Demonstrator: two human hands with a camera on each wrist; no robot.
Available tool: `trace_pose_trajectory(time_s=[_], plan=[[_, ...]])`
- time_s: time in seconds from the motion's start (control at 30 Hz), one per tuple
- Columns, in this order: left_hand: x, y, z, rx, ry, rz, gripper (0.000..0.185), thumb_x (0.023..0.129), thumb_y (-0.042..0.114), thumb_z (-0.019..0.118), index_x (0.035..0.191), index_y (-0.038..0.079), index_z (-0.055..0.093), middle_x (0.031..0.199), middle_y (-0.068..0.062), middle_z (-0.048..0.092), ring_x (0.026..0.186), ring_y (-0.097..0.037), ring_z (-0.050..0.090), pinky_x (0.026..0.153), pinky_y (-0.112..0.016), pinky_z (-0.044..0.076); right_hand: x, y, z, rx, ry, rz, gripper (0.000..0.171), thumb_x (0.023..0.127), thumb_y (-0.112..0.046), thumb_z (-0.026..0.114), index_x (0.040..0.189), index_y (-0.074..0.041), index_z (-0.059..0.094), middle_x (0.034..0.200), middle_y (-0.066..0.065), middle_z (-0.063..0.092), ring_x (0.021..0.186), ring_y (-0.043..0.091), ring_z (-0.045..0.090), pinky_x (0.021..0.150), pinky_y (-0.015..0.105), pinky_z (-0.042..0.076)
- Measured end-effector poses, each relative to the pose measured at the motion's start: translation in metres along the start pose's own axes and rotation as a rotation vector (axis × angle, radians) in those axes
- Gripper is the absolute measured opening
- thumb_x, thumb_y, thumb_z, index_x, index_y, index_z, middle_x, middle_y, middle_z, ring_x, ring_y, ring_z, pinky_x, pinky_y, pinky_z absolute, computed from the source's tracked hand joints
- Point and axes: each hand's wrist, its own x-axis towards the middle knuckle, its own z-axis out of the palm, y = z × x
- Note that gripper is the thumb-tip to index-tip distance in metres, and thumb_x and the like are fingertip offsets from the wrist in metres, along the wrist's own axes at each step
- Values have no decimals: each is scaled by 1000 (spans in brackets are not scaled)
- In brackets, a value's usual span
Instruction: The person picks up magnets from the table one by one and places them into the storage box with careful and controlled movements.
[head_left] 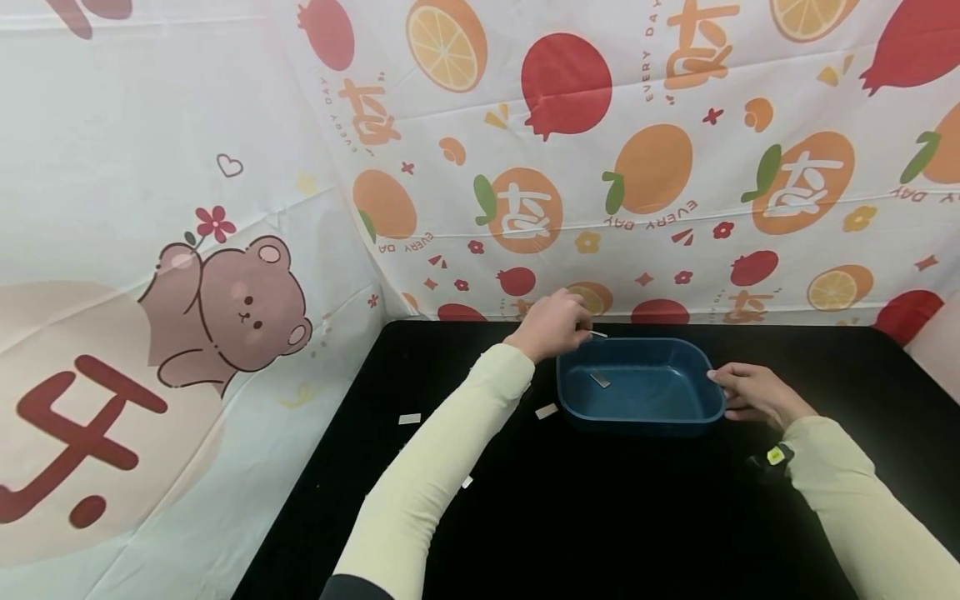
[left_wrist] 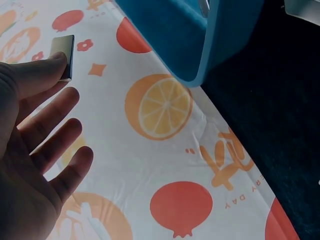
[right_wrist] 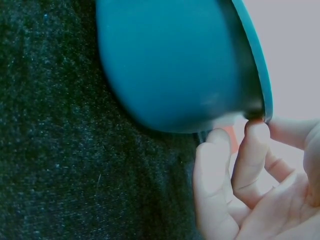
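I see the blue basin filling the upper centre of the frame, resting on the dark speckled tabletop at left. My right hand sits at lower right, its fingertips touching the basin's rim from below.

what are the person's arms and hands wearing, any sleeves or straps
Both arms wear long pale yellow-cream sleeves, the left sleeve and the right sleeve, reaching to the wrists. The left hand and right hand are bare, with no gloves. At the right wrist sits a small black strap-on device with a yellow-green mark.
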Motion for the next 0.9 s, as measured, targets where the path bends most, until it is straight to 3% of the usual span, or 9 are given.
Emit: trace_pose_trajectory(time_s=[0.23,0.9], plan=[[5,7,4,-7,-19,1,15,95,27,66,93,19,79,106,4,67,102,-15,56,87,-33,53,0,0,-2,5,-6,-2,36,100,-45,53,111,-12,62,82,-3,61,76,10,68,73,29,61],[17,21,17,-16,-67,-6,14,95,28,67,95,21,79,104,5,67,100,-14,56,83,-28,52,-2,-2,-1,18,-18,2,28,101,-43,53,103,-18,64,81,-4,59,75,8,67,73,28,60]])
